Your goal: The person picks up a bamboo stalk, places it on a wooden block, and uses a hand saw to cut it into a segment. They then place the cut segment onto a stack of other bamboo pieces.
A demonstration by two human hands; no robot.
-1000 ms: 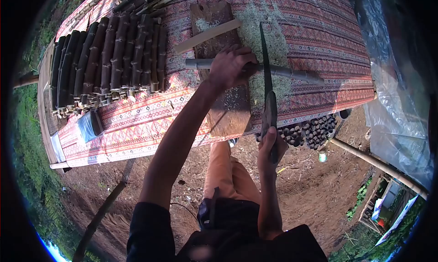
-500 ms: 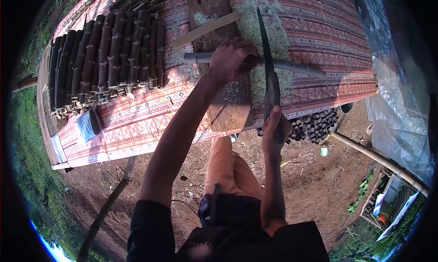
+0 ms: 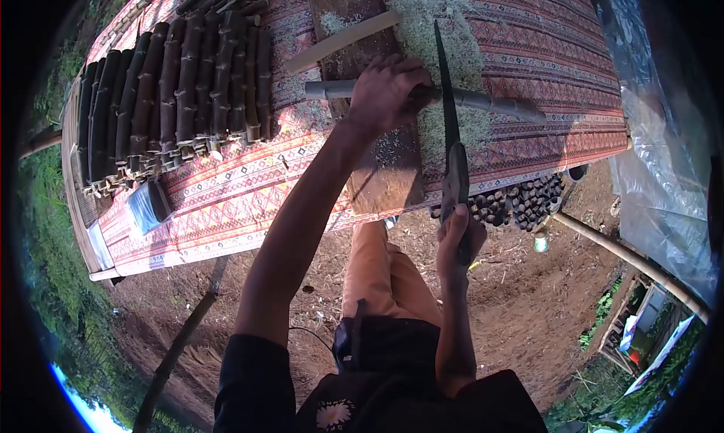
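Across a thick wooden board (image 3: 388,173) lies a grey jointed cane stalk (image 3: 483,102), its right part sticking out past the board. My left hand (image 3: 388,93) is wrapped round the stalk and presses it down on the board. In my right hand (image 3: 461,241) is the handle of a handsaw (image 3: 449,112). Its long, narrow blade points away from me and crosses the stalk just right of my left hand. A flat wooden strip (image 3: 343,42) rests on the board beyond the stalk. Pale sawdust (image 3: 452,48) covers the cloth around the blade.
A row of dark cane pieces (image 3: 185,86) lies on the patterned tablecloth (image 3: 543,63) at left, with a blue-and-black packet (image 3: 148,205) near the front edge. Many small dark pots or bags (image 3: 520,205) stand on the ground below the right side. Clear plastic sheeting (image 3: 667,184) hangs at right.
My right hand has pulled the saw back toward my body, and its blade has slid along across the stalk. My left hand keeps its hold on the stalk.
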